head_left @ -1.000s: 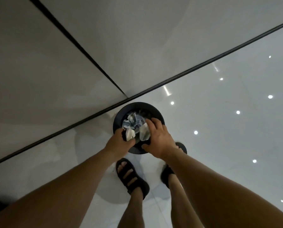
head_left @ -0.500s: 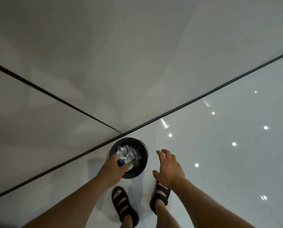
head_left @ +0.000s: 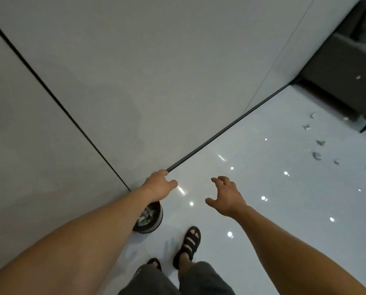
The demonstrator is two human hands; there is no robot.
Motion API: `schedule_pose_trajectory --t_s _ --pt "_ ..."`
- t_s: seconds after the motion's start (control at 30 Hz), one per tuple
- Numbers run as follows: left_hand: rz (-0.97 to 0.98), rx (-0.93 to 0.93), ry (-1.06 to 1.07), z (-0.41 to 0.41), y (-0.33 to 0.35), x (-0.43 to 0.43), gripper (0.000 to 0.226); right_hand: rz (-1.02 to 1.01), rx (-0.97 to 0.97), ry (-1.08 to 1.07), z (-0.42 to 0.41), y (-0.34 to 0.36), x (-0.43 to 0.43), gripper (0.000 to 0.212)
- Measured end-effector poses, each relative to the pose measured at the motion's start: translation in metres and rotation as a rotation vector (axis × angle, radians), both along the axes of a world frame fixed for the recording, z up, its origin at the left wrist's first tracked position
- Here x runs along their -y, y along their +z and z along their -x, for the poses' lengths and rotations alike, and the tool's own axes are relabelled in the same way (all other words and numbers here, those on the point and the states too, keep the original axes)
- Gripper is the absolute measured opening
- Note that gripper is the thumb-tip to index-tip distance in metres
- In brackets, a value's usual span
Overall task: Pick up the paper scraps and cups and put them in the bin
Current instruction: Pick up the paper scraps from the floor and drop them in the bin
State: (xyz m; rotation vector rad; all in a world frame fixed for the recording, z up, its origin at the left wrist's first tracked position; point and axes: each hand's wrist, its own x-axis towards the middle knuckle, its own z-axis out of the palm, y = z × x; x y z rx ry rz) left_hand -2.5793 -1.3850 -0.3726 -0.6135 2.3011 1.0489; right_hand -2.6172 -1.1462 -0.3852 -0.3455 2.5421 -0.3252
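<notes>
Pale grey wall panels (head_left: 156,71) with a black vertical seam fill the upper left; glossy white tiled floor (head_left: 273,209) takes the lower right, dotted with ceiling-light reflections; dark grey sofa (head_left: 343,81) on a thin black leg sits in the far right corner against the wall; both bare forearms reach forward.

Small round black waste bin (head_left: 157,223) stands on the floor at the wall base, partly hidden under the left forearm; crumpled white and grey paper (head_left: 147,215) lies inside it.

Left hand (head_left: 158,185) is in the air, past the bin in the frame; fingers loosely curled, thumb out, holding nothing. Right hand (head_left: 227,198) is off to the right of the bin; fingers spread and slightly bent, empty.

Black strap sandals (head_left: 188,243) on both feet, the left one mostly hidden by grey shorts (head_left: 156,279).

Torn grey-white paper scraps (head_left: 317,156) lie scattered on the floor near the sofa, well apart from both hands and the bin.
</notes>
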Motion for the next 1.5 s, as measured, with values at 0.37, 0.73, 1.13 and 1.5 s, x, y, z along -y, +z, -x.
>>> schedule_pose_trajectory --t_s 0.37,0.73,1.13,1.5 --pt "0.203 -0.071 -0.349 0.041 0.088 -0.141 0.068 0.098 -0.099 -0.329 -0.025 0.075 -0.159 0.081" --pt "0.105 -0.073 -0.655 0.094 0.112 -0.420 0.064 0.093 -0.095 -0.596 -0.025 0.099 -0.402 0.079" --pt "0.158 -0.133 -0.912 0.225 0.110 -0.588 0.066 0.081 -0.062 -0.816 0.062 0.088 -0.540 0.081" --pt "0.094 -0.179 -0.985 0.415 0.117 -0.712 0.065 0.064 -0.115 -0.972 0.211 0.106 -0.649 0.078"
